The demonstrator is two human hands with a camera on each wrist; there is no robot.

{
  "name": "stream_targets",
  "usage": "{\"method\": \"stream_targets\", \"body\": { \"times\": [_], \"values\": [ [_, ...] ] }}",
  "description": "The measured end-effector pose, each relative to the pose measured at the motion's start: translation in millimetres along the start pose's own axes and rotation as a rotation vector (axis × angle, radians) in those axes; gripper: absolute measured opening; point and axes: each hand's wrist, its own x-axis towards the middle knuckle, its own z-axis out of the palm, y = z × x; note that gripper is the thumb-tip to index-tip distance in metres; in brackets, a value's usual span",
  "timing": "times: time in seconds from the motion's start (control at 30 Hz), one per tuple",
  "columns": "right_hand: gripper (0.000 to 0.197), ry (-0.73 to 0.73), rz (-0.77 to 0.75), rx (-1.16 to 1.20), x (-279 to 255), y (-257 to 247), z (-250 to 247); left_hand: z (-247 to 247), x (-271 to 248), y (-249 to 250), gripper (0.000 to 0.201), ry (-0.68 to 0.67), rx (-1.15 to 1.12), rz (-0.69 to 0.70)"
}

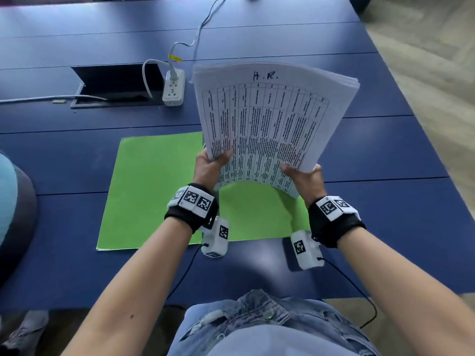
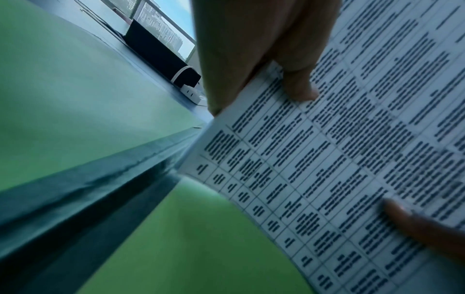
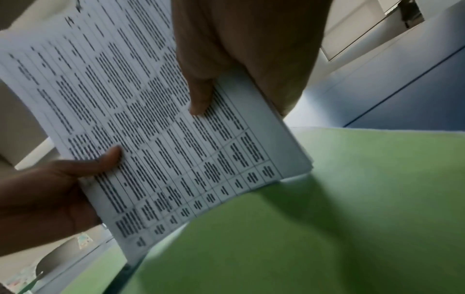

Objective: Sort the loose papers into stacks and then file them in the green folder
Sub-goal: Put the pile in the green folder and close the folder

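Observation:
A thick stack of printed papers, with a table on the top sheet and "H.R." handwritten at its head, is held up tilted above the open green folder. My left hand grips its lower left corner, thumb on top. My right hand grips the lower right corner the same way. In the left wrist view the papers fill the right side over the folder, with my left thumb pressing the sheet. The right wrist view shows the papers under my right thumb, above the folder.
The folder lies open on a blue table. A white power strip with cables sits beside an open cable hatch at the back. The table's right edge meets a wood-look floor. A grey-blue chair stands at the left.

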Motion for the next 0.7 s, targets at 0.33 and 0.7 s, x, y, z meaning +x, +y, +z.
{"method": "stream_targets", "body": {
  "times": [0.33,0.7],
  "values": [
    [0.021,-0.003,0.038,-0.23,16,26,-18,-1,8,-28,0.017,0.069,0.14,-0.283],
    [0.033,-0.051,0.121,-0.46,36,65,-19,5,-20,-49,0.041,0.134,0.767,-0.28]
  ]
}}
